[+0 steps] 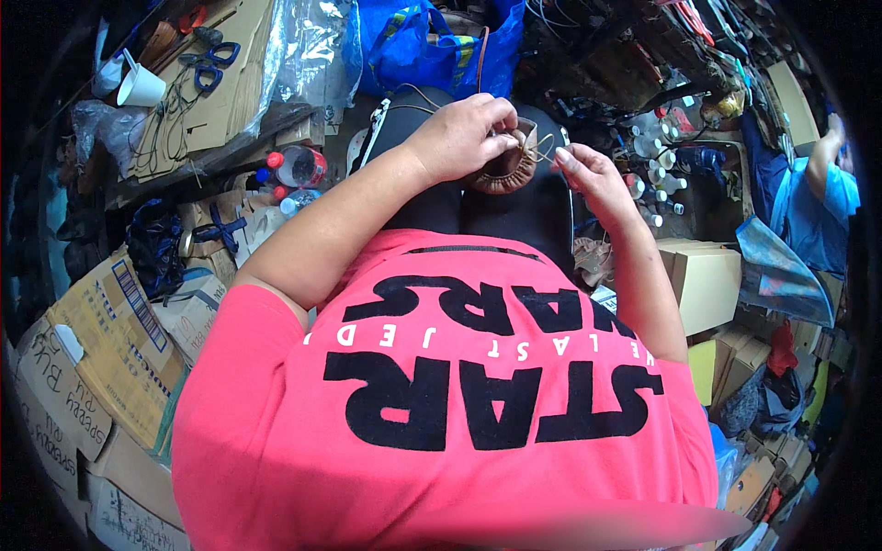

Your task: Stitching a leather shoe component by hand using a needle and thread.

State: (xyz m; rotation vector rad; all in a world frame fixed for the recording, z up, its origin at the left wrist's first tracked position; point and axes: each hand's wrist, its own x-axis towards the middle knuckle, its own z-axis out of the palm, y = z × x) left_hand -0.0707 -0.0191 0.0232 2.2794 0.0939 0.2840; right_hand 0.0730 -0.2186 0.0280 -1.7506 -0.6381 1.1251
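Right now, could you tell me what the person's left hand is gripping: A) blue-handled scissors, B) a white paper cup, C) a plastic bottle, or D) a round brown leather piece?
D: the left hand closes on the round brown leather piece over the lap, while the right hand pulls a thread from it.

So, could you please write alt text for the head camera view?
The left hand grips a brown leather piece on the lap while the right hand pulls a thread from it. Cardboard boxes and bottles surround the person.
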